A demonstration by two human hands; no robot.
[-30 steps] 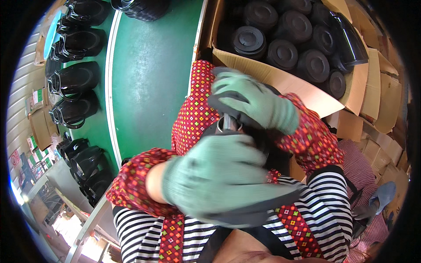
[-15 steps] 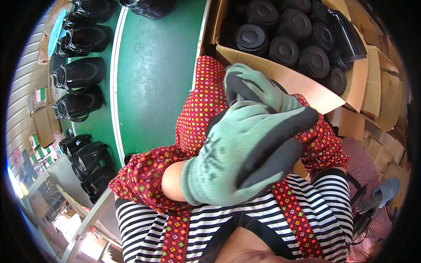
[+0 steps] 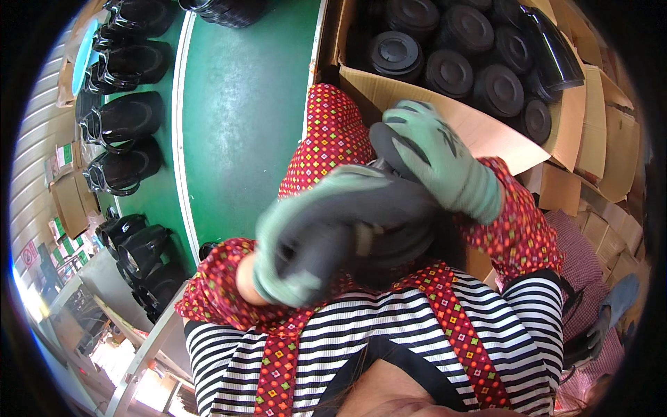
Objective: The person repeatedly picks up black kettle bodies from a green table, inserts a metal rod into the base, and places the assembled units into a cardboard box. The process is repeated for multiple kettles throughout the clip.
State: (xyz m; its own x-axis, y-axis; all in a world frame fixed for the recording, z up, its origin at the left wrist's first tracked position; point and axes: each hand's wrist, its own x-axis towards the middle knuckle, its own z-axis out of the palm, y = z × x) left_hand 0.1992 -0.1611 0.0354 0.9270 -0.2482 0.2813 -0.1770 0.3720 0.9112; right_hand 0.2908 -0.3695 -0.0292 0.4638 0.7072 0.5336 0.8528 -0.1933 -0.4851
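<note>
In front of my lap, my left hand (image 3: 306, 240), in a pale green work glove with a black palm, is turned partly palm up and smeared by motion. Just beyond it to the right, my right hand (image 3: 438, 153), in a matching glove, has its fingers curled inward. A dark, rounded thing (image 3: 403, 240) lies between the hands, below the right one, touching or close to the left. It is too blurred to name. The red patterned cloth (image 3: 326, 142) over my knee stretches out behind the hands.
On the left, glossy black jugs (image 3: 128, 115) with handles stand along the green table (image 3: 243, 125). A stack of black parts (image 3: 226, 10) sits at its far end. At the upper right, an open cardboard box (image 3: 445, 115) holds several black round parts (image 3: 465, 31). A grey glove (image 3: 618, 299) hangs at the right.
My hands have moved apart. The left one has shifted left and turned its black palm up, the right one has rotated, and a dark thing now shows between them.
</note>
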